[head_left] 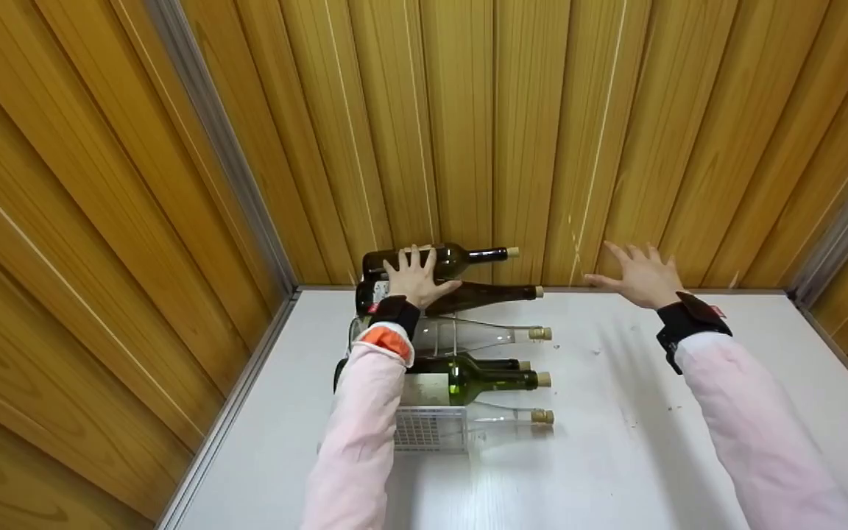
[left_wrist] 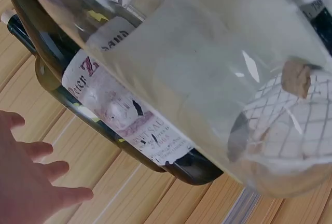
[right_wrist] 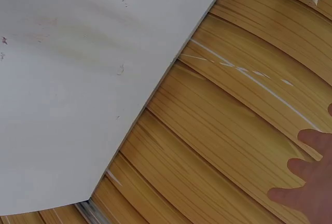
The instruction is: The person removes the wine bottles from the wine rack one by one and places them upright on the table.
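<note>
Six corked glass bottles (head_left: 468,336) lie on their sides on the left part of the white bench (head_left: 578,471), necks pointing right in the head view. Farthest back is a dark brown bottle with a black neck (head_left: 456,258), close by the yellow-brown plank-patterned wall (head_left: 527,147). Next comes a dark brown bottle with a long tapering neck (head_left: 494,296). After it come a clear glass bottle (head_left: 489,336), a largely hidden dark green bottle (head_left: 494,362), a brighter green bottle with a pale label (head_left: 462,381) and, nearest the front, a second clear bottle (head_left: 496,417), partly hidden by a white grid-sided rack (head_left: 431,430).

The left hand (head_left: 417,281) has its fingers spread and overlaps the two brown bottles as seen from the head; in the left wrist view its fingers stand apart from the glass, grasping nothing. The right hand (head_left: 645,280), also spread and holding nothing, is well apart from the bottles, by the bench's back edge. Black bands (head_left: 691,322) circle both wrists below pale pink sleeves (head_left: 755,427).
</note>
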Demonstrator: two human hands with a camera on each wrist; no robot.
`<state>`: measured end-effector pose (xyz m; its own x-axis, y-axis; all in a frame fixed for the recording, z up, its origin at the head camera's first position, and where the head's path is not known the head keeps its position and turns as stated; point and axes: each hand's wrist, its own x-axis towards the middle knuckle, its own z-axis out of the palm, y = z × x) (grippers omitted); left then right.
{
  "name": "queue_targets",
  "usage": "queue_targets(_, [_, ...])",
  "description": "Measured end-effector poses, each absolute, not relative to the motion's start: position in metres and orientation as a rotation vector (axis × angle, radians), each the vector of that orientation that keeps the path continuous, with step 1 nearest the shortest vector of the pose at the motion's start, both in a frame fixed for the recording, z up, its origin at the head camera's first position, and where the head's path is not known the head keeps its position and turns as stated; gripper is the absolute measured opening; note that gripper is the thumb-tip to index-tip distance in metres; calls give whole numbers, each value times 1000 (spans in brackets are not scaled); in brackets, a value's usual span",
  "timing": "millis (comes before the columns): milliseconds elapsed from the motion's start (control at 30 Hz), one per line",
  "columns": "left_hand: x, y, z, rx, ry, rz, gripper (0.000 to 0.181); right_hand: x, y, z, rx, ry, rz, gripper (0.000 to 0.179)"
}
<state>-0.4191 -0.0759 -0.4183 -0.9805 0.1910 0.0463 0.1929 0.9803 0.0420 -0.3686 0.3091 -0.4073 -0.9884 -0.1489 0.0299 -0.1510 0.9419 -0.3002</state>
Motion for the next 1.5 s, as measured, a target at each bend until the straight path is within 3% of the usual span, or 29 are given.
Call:
queue_targets(200, [-416, -79, -411, -404, -3105, -97, 90, -366, 312, -407, 273, -3063, 483, 96])
queue_targets(667, [-397, -89, -416, -926, -3037, -164, 77, -342, 313, -422, 520, -2979, 649, 87])
queue_targets(800, [-397, -96, -423, -1021, -3020, -137, 82, -332, 311, -433, 553, -2950, 746, 84])
queue_targets(1067, [-368, -117, -414, -1208, -2977, -20, 81, -314, 305, -448, 576, -2851, 914, 77])
queue_targets(1500, [-324, -140, -413, -1299, -3051, 77, 83, -298, 289, -469, 590, -2672, 1110, 65])
